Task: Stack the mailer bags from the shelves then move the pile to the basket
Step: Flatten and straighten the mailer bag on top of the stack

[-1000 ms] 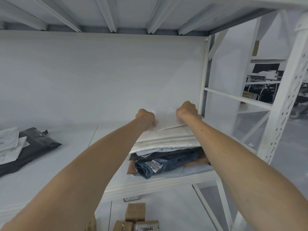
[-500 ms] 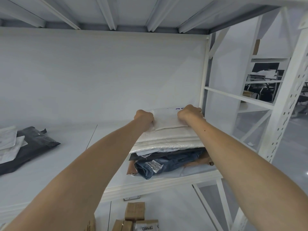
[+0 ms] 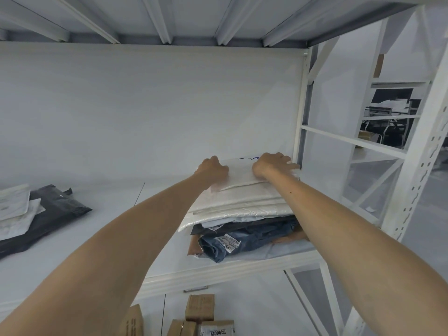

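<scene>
A pile of mailer bags point(image 3: 242, 204) lies at the right end of the white shelf point(image 3: 218, 272): padded white ones on top, a dark blue bag point(image 3: 254, 238) and brown ones beneath. A smaller white mailer point(image 3: 240, 173) sits on top of the pile. My left hand point(image 3: 213, 169) grips its left edge with curled fingers. My right hand point(image 3: 271, 164) lies on its right end, fingers spread out over it. No basket is in view.
At the shelf's left end lie a black mailer bag point(image 3: 55, 209) and white mailers point(image 3: 14, 204) on top of it. The rack's white upright post point(image 3: 412, 185) stands close on the right. Cardboard boxes point(image 3: 200, 307) sit on the level below.
The small white mailer has settled lower and flatter onto the pile. My right hand has gone from a fist to spread fingers; my left hand has barely moved.
</scene>
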